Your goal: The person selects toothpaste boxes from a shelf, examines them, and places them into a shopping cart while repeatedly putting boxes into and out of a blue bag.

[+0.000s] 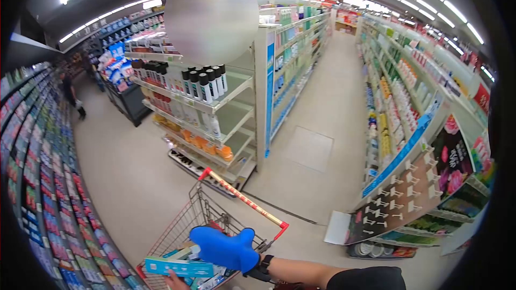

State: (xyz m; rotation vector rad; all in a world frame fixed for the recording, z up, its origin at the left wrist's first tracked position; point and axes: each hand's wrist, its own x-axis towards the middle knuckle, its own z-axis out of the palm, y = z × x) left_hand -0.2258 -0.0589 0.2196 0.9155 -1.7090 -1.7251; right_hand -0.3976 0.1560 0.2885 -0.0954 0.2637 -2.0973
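Observation:
At the bottom, my left hand (176, 280) has its fingers at the lower edge of a long teal box (180, 267), gripping it over the cart. My right arm comes in from the lower right with a dark watch (265, 263) at the wrist. Past the watch, a smooth blue mitt-like shape (226, 248) covers my right hand, and its fingers are hidden. Both hands are above a wire shopping cart (180, 225) with a red-ended handle (244, 198). Several packaged boxes (215, 278) lie in the cart under the teal one.
Shelves of small packages (51, 182) curve along the left. Ahead, a shelf end (231, 96) holds black-capped bottles. An aisle (322, 107) runs between shelves to its right. Near the lower right, a display panel has white hooks (398, 190). A person (70, 94) stands far left.

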